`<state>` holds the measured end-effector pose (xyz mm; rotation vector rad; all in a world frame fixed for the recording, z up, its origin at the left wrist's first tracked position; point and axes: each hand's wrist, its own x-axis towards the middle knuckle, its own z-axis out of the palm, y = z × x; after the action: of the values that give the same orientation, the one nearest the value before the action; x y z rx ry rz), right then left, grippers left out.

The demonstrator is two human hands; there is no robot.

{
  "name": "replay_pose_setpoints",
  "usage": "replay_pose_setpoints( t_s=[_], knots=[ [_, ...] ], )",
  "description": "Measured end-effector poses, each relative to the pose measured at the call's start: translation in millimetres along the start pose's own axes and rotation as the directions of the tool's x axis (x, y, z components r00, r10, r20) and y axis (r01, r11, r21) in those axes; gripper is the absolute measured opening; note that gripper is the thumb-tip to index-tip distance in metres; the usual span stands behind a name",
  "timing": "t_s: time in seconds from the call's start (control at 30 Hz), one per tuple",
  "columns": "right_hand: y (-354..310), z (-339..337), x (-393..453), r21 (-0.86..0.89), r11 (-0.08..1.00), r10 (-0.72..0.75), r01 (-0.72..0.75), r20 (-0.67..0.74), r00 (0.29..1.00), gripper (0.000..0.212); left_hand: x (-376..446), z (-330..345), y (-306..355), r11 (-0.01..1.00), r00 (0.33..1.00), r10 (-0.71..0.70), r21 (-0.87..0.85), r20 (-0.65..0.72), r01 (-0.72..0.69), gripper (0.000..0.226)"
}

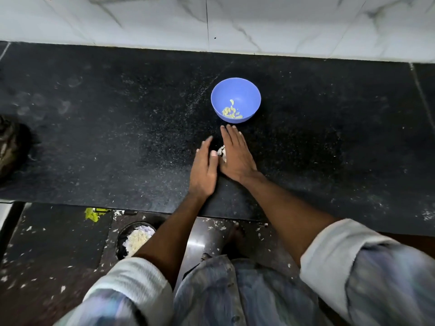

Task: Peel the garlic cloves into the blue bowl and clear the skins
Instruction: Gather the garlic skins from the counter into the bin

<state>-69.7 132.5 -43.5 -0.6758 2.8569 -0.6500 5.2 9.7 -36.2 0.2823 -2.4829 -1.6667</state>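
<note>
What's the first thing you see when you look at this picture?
The blue bowl stands out on the black counter, with peeled garlic cloves inside. Just in front of it, the left hand and right hand lie flat, scooping a small pile of white skins between them. Down on the floor, a bin holds more skins.

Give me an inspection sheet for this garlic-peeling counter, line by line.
Surface: black stone counter, dusted with pale specks and flakes.
Job's things: blue bowl upright near the wall, peeled garlic cloves in its bottom; small heap of skins between the hands.
Clutter: dark object at the counter's left edge, too cut off to identify.
Hands: left hand and right hand, fingers straight, flanking the skins.
Cables: nothing seen.
Surroundings: white marble-pattern wall behind; on the floor a dark bin holding skins, scattered skins around it, a yellow-green scrap.
</note>
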Motion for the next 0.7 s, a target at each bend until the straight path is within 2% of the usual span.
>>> replay_pose_setpoints(
  t_s=[0.03, 0.1, 0.23, 0.33, 0.47, 0.6, 0.63, 0.7],
  knots=[
    [0, 0, 6, 0.012, 0.999, -0.047, 0.046, 0.015, 0.999, 0.076, -5, 0, -3, 0.997, 0.997, 0.05, 0.05, 0.056, -0.053, 0.057],
    [4, 5, 10, 0.039, 0.987, -0.156, 0.156, -0.01, 0.988, 0.065, -14, -1, -9, 0.992, 0.993, 0.108, 0.061, 0.056, -0.111, 0.059],
    [-6, 23, -16, 0.127, 0.947, -0.287, 0.295, -0.079, 0.955, 0.054, -40, -6, -10, 0.999, 0.99, 0.038, -0.013, -0.133, -0.041, 0.054],
    [-24, 32, -42, 0.157, 0.937, -0.302, 0.311, -0.078, 0.95, 0.055, -49, -4, -6, 0.998, 0.982, 0.016, -0.052, -0.191, -0.026, 0.051],
    [-37, 39, -67, 0.068, 0.937, -0.337, 0.342, -0.076, 0.939, 0.06, -54, 0, -4, 0.994, 0.968, 0.003, -0.101, -0.253, -0.03, 0.048],
    [-38, 30, -63, 0.105, 0.97, -0.219, 0.219, -0.015, 0.976, 0.08, -57, -1, -1, 0.959, 0.913, -0.153, -0.28, -0.378, 0.045, 0.046],
    [-37, 32, -63, 0.082, 0.967, -0.244, 0.242, 0.012, 0.97, 0.084, -59, -4, -1, 0.945, 0.895, -0.187, -0.322, -0.404, 0.052, 0.045],
    [-39, 36, -61, -0.01, 0.95, -0.312, 0.313, 0.051, 0.949, 0.078, -62, -8, -5, 0.921, 0.869, -0.227, -0.388, -0.44, 0.044, 0.045]
  ],
)
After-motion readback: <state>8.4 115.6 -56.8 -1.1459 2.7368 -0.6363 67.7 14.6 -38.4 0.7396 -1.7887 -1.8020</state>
